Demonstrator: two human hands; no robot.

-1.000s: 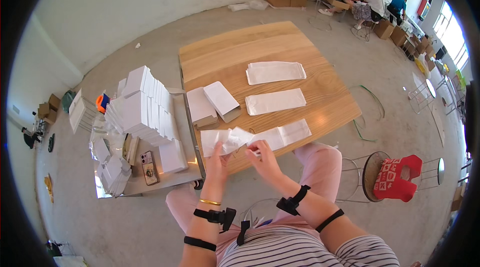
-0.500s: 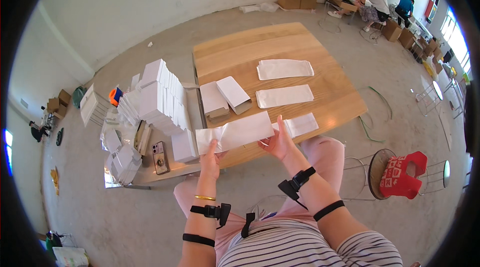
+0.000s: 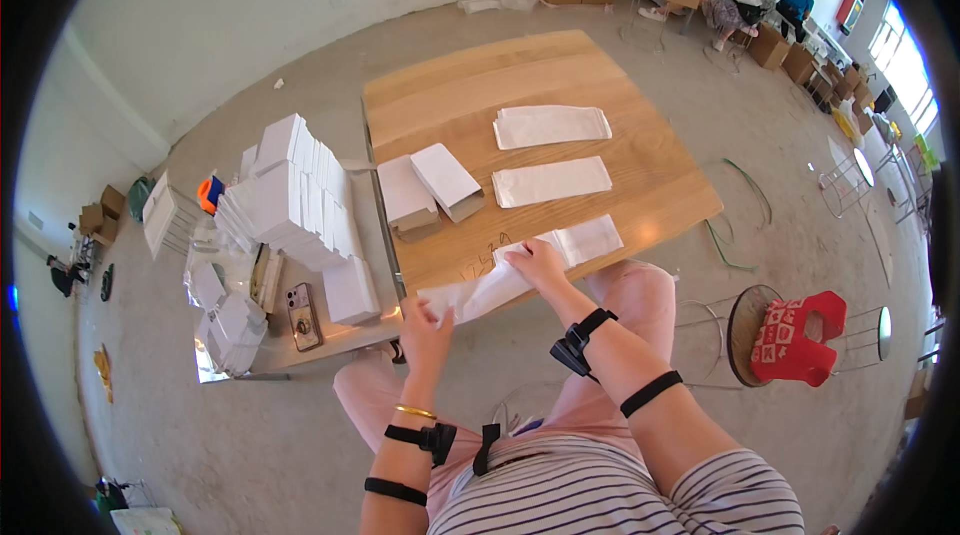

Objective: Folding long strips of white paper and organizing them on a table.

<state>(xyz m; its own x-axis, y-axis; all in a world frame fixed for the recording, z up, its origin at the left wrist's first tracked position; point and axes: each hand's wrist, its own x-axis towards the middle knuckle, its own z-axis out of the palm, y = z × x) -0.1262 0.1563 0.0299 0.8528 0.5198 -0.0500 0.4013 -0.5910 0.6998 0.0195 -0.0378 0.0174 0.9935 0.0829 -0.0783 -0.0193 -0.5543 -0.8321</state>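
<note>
Your white strip [image 3: 486, 296] is at the near edge of the wooden table [image 3: 480, 85], between your two hands; its long axis slants, the left end nearer your body, the right end pointing away and to the right; it looks creased and bent along its length rather than flat; your right hand [image 3: 540, 264] has its fingertips closed on the strip toward its right part; your left hand [image 3: 428, 331] is at the left end, fingers curled right by it, but blur hides whether they pinch it, so that grip cannot be told; just beyond your right hand a further white piece [image 3: 592, 238] lies along the near edge on a gentler slant; farther off, a white flat stack [image 3: 552, 182] and another white stack [image 3: 552, 127] lie nearly parallel, long axes running left to right, right ends slightly farther from you; two white boxes [image 3: 446, 177] lie on the table's left part, apart from the strip.
</note>
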